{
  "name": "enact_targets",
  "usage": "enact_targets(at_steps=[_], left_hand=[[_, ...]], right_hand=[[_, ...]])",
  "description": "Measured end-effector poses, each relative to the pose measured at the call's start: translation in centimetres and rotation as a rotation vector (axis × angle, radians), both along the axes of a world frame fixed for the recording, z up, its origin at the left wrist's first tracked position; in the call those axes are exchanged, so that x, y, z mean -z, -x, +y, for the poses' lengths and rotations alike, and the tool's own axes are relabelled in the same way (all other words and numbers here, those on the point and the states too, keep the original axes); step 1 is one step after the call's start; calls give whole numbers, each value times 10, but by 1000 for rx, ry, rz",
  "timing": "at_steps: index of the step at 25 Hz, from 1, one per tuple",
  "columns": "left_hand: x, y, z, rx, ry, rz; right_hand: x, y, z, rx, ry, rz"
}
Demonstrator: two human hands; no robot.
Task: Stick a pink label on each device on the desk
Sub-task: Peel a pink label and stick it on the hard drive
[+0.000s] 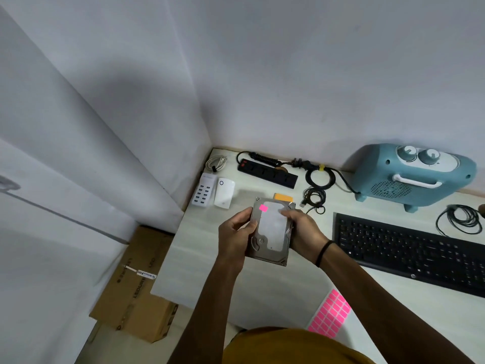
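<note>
A silver hard drive is held above the white desk between both hands. One pink label is stuck near its upper left corner. My left hand grips the drive's left edge, thumb on top. My right hand grips its right edge, fingers curled over the top right. A sheet of pink labels lies on the desk near its front edge, below my right forearm.
At the back left sit a white multi-port charger and a white adapter. A black power strip, an orange item, coiled cables, a blue heater and a black keyboard lie around. Cardboard boxes stand left of the desk.
</note>
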State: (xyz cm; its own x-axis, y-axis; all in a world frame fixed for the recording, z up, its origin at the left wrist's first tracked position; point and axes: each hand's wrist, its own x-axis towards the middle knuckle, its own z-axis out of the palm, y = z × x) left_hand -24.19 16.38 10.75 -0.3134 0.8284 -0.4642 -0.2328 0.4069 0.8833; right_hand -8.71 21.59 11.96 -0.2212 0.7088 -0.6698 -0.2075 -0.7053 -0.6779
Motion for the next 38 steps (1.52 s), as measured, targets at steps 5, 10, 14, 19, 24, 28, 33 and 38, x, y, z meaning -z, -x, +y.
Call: enact_targets(at_steps=[5, 10, 14, 19, 24, 28, 33, 38], left_hand=[[47, 33, 20, -95, 220, 109], [68, 55, 52, -51, 289, 282], [79, 58, 87, 148, 277, 425], [101, 56, 124, 278, 281, 494], [114, 59, 150, 311, 310, 508], [114, 57, 157, 296, 322, 483], [115, 52, 157, 331, 365, 470], [104, 41, 147, 349, 352, 499]], right_hand=[[37, 25, 14, -128, 91, -203], [87, 58, 41, -96, 168, -384], [119, 72, 84, -103, 158, -551], [134, 81, 121, -104, 165, -719], [138, 87, 148, -284, 139, -758], [141, 93, 155, -352, 135, -803], [143, 97, 152, -218, 183, -811], [121, 82, 138, -236, 97, -726]])
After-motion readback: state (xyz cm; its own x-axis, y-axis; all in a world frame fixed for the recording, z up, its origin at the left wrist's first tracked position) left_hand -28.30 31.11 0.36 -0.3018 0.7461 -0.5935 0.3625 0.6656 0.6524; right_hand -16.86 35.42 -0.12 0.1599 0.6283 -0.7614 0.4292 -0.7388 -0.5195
